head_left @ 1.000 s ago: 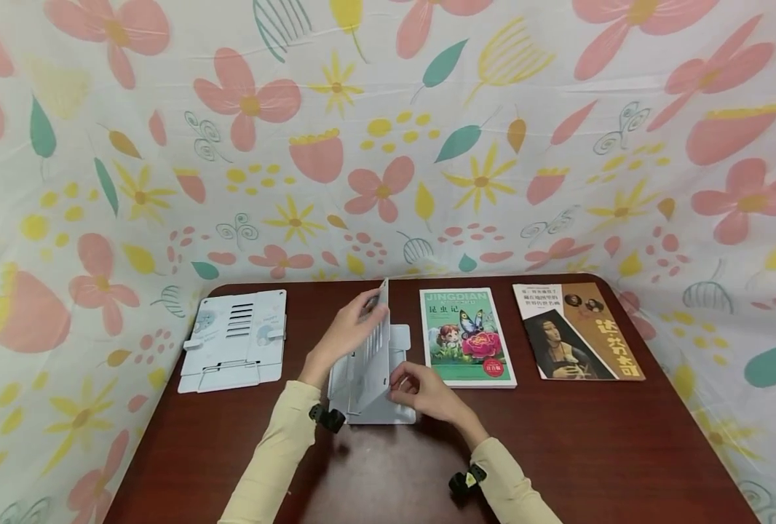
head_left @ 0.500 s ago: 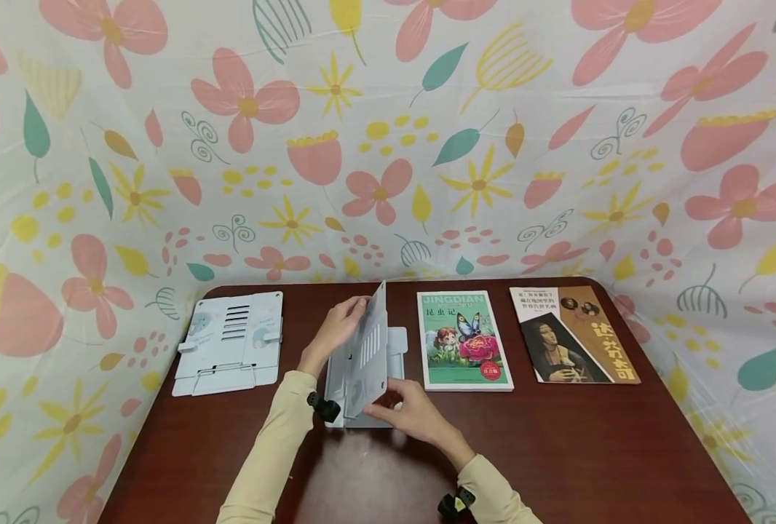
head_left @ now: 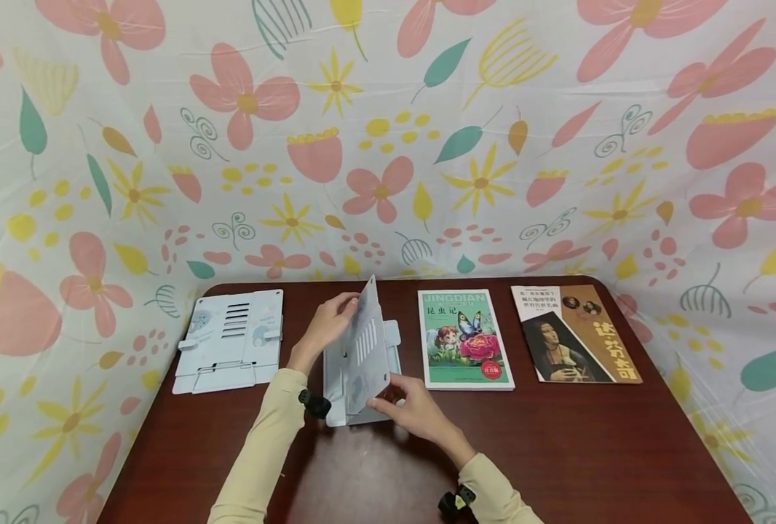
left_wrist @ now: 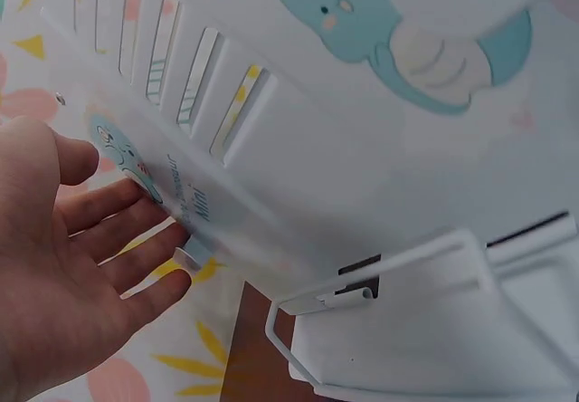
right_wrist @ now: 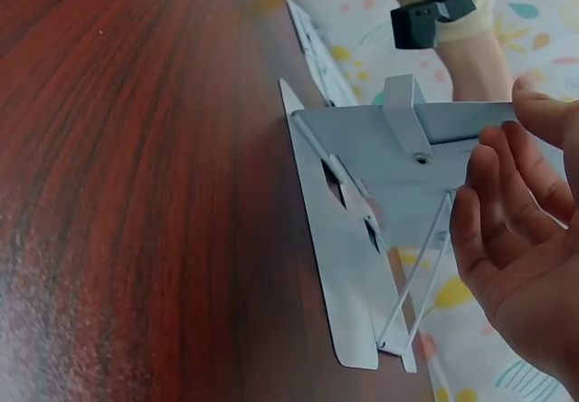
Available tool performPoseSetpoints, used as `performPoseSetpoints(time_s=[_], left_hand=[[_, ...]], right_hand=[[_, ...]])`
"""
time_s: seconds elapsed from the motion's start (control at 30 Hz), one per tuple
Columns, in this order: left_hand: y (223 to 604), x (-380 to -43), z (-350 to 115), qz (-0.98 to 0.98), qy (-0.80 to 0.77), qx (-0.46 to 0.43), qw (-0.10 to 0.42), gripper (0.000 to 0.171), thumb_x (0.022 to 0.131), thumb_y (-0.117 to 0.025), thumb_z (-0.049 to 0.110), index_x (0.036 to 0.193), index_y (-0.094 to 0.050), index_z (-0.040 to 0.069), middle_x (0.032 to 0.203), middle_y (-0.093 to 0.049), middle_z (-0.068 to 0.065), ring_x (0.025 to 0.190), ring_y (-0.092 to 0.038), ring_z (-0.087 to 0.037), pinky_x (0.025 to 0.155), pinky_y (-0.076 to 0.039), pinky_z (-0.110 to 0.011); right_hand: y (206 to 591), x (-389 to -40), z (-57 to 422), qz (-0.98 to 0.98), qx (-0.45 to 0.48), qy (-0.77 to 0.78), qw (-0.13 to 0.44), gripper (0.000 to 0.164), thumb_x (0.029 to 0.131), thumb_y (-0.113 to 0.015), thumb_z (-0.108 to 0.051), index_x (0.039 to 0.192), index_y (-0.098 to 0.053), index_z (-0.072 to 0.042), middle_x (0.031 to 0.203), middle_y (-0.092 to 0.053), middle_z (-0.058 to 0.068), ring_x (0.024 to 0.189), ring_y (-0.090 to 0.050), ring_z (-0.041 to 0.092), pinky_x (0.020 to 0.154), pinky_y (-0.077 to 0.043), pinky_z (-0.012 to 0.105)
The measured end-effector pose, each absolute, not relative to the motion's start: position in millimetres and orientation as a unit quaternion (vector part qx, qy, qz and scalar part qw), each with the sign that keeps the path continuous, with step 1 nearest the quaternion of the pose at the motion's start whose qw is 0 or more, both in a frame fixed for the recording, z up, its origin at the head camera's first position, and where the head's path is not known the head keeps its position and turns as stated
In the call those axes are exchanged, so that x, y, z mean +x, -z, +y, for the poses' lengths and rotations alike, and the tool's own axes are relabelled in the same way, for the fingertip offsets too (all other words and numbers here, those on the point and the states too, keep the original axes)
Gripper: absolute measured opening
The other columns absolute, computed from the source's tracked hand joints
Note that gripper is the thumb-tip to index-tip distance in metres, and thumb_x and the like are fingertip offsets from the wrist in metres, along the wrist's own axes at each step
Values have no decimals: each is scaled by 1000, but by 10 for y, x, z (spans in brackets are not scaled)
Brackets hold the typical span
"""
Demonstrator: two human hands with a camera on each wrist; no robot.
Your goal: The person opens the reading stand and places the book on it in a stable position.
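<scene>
- The white slotted book stand [head_left: 370, 364] is at the centre-far part of the dark wood table [head_left: 545, 458], its panel raised steeply off the base plate [head_left: 394, 358], tilted rather than flat.
- Its long axis runs roughly near to far; one corner of the panel points up and far, towards the floral cloth [head_left: 381, 138].
- The left hand [head_left: 325, 329] is at the panel's far left; its fingers are spread, their tips at the panel edge. How firmly they bear on it, I cannot tell.
- The right hand [head_left: 417, 413] pinches the near right edge of the panel, thumb on one side and fingers on the other.
- The table's far edge runs beside the cloth, near the far ends of the things; its near edge is out of frame, with wood stretching from the stand towards the near side.
- To the left, apart across a strip of wood, a folded white book stand [head_left: 229, 343] lies flat.
- To the right lie the green insect-story book [head_left: 466, 338], closer, and the brown-and-white art book [head_left: 578, 335], farther right.
</scene>
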State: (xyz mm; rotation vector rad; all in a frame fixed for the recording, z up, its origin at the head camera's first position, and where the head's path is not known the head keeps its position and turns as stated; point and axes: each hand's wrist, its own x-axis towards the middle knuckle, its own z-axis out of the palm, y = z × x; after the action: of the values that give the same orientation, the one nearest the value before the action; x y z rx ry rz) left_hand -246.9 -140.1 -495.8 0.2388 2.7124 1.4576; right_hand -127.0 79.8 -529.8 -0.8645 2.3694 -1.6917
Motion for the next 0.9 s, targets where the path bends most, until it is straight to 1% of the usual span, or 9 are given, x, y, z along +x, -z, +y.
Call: performPoseSetpoints(time_s=[0.23,0.27,0.3,0.4,0.47,0.53,0.63,0.73,0.9], left_hand=[[4953,-2417,-1551,876,-478,62,26,45,109,-44,38,148,-53,16,145,-59,-11,134,-54,-33,107,-47,-54],[4954,-2413,-1573,875,-480,59,27,46,109,-44,38,148,-52,15,145,-59,-11,134,-54,-33,107,-47,-54],[4957,-2408,-1597,874,-481,57,29,46,109,-44,38,148,-52,16,145,-59,-11,134,-54,-33,107,-47,-53],[4961,-2396,-1672,875,-481,54,29,45,109,-45,38,148,-51,17,143,-60,-12,133,-55,-32,106,-48,-52],[4968,-2387,-1726,877,-477,50,25,45,109,-45,38,148,-52,17,142,-60,-11,132,-56,-32,105,-49,-52],[4972,-2372,-1777,881,-470,46,22,45,108,-45,39,148,-52,18,141,-61,-11,132,-57,-32,104,-49,-51],[4978,-2347,-1843,883,-468,36,19,46,108,-45,40,148,-52,19,141,-61,-10,132,-56,-31,105,-49,-51],[4978,-2313,-1906,882,-471,29,15,46,108,-45,41,148,-53,18,141,-61,-10,132,-57,-31,104,-50,-50],[4976,-2267,-2002,878,-479,19,13,47,108,-45,42,148,-53,18,141,-61,-11,131,-57,-31,102,-51,-50]], right_hand=[[5297,-1312,863,788,-256,557,49,18,93,-76,-20,104,-69,-8,79,-68,4,67,-58,4,59,-52,26],[5297,-1318,870,791,-249,557,48,18,93,-75,-18,105,-69,-7,80,-68,6,68,-58,6,59,-52,26],[5242,-1307,877,791,-244,559,48,17,92,-75,-16,103,-69,-5,80,-68,8,68,-58,7,59,-52,26],[5248,-1340,912,790,-224,569,48,17,91,-77,-16,101,-68,-6,81,-67,8,67,-58,9,59,-50,23],[5260,-1367,929,787,-211,579,43,14,90,-78,-14,96,-68,-6,81,-68,10,66,-57,10,58,-50,23],[5325,-1411,949,781,-200,590,33,13,89,-79,-14,92,-67,-8,81,-68,10,65,-57,9,57,-49,22],[5314,-1430,954,772,-190,606,4,12,88,-77,-5,87,-65,-4,78,-67,16,62,-54,11,54,-48,21],[5224,-1422,948,766,-190,614,-23,10,87,-75,1,84,-66,0,75,-66,19,62,-54,12,54,-47,21],[5152,-1462,940,766,-187,613,-51,9,87,-75,4,83,-68,2,77,-68,18,63,-55,12,55,-49,24]])
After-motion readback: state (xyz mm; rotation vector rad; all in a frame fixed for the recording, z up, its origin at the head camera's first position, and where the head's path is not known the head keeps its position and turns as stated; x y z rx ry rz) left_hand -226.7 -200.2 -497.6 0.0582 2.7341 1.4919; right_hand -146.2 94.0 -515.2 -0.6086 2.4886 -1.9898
